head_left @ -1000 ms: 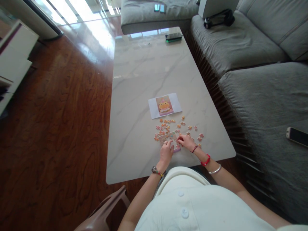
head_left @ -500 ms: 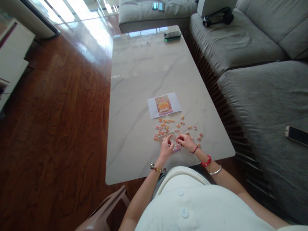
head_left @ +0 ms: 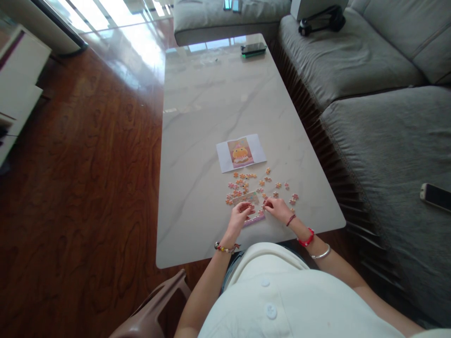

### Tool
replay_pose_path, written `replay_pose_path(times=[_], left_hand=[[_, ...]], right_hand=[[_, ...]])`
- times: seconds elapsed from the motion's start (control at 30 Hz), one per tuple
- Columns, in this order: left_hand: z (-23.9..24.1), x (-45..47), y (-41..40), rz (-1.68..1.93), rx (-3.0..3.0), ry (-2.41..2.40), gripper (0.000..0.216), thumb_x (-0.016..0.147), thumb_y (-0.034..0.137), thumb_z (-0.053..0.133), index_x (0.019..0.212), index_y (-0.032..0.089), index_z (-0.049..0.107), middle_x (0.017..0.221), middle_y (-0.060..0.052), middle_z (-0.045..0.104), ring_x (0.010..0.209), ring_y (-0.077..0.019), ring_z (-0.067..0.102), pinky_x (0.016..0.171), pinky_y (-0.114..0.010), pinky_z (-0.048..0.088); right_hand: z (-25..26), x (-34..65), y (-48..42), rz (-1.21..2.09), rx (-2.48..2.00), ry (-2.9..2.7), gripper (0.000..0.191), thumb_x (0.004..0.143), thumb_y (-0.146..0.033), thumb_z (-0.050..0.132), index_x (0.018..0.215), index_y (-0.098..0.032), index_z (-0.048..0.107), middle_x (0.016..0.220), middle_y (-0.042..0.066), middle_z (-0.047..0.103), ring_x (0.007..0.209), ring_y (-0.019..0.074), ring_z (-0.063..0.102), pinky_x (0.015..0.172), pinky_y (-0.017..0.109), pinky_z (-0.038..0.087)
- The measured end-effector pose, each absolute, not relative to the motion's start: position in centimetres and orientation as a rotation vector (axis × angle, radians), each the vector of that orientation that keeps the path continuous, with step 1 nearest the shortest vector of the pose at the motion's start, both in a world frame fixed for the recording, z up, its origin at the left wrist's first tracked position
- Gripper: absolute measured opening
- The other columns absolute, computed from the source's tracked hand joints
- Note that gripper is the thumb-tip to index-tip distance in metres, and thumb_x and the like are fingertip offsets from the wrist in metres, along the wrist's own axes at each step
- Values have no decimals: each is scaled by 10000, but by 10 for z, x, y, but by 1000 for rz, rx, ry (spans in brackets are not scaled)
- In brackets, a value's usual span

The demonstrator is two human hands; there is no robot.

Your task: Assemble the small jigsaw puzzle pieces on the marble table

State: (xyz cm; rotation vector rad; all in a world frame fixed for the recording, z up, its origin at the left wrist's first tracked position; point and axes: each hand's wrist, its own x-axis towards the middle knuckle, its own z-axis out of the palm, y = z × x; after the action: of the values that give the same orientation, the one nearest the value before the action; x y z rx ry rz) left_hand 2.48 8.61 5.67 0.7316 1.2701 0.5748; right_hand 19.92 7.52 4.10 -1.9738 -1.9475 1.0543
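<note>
My left hand (head_left: 240, 216) hovers over the left side of a partly filled jigsaw puzzle board (head_left: 254, 220), its thumb and fingers drawn together. Whatever lies between those fingertips is too small to make out. At the board's right edge my right hand (head_left: 278, 210) pinches a small puzzle piece, mostly covered by the fingers. Loose orange and pink puzzle pieces (head_left: 242, 176) are scattered beyond the board and to its right. Just past them lies a white sheet (head_left: 260, 148) with a printed picture of a yellow cartoon figure. Both hands partly cover the board.
The marbled white table (head_left: 197, 206) carries a dark phone-like object (head_left: 253, 49) on something green at its far end. Grey sofas (head_left: 387, 136) stand along the right and far sides; a phone (head_left: 437, 196) lies on the right one. A brown plastic stool (head_left: 158, 305) is at lower left.
My left hand has pulled back slightly and its fingers have drawn together, uncovering the board's upper part. My right hand has shifted a little to the right.
</note>
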Motion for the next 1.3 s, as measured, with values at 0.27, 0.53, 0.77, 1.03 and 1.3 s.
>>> replay_pose_path(times=[0.27, 0.53, 0.77, 1.03, 1.3], left_hand=[[48, 26, 83, 531, 899, 1335, 251, 614, 293, 608, 820, 156, 561, 727, -32, 612, 642, -137, 601, 463, -176, 392], [44, 38, 77, 429, 1328, 1397, 164, 740, 258, 486, 848, 169, 572, 730, -40, 627, 622, -123, 574, 575, -230, 430], [40, 29, 56, 202, 2204, 1377, 251, 773, 246, 470, 1020, 238, 511, 956, -44, 545, 850, -154, 509, 701, -258, 428], [25, 21, 47, 331, 2498, 1185, 284, 815, 207, 409, 1082, 258, 490, 969, -45, 521, 865, -145, 470, 780, -286, 414], [24, 20, 44, 303, 2523, 1204, 295, 823, 188, 390, 1084, 274, 496, 932, -39, 522, 826, -140, 470, 737, -276, 412]], right_hand=[[53, 190, 70, 1059, -1801, -1780, 213, 729, -243, 512, 924, -184, 576, 777, 42, 625, 646, 119, 563, 648, 240, 424], [40, 188, 71, 1365, -1648, -1438, 178, 720, -253, 494, 851, -156, 564, 693, 16, 620, 577, 100, 556, 553, 213, 437], [39, 202, 89, 1232, -1737, -1885, 131, 689, -212, 524, 739, -150, 627, 623, 10, 611, 560, 91, 524, 542, 190, 383], [42, 194, 106, 1032, -1561, -2418, 131, 713, -155, 517, 755, -153, 641, 735, 57, 632, 689, 125, 544, 637, 211, 372], [54, 199, 120, 1065, -1373, -2742, 126, 673, -103, 534, 738, -146, 634, 758, 68, 634, 666, 124, 539, 584, 196, 353]])
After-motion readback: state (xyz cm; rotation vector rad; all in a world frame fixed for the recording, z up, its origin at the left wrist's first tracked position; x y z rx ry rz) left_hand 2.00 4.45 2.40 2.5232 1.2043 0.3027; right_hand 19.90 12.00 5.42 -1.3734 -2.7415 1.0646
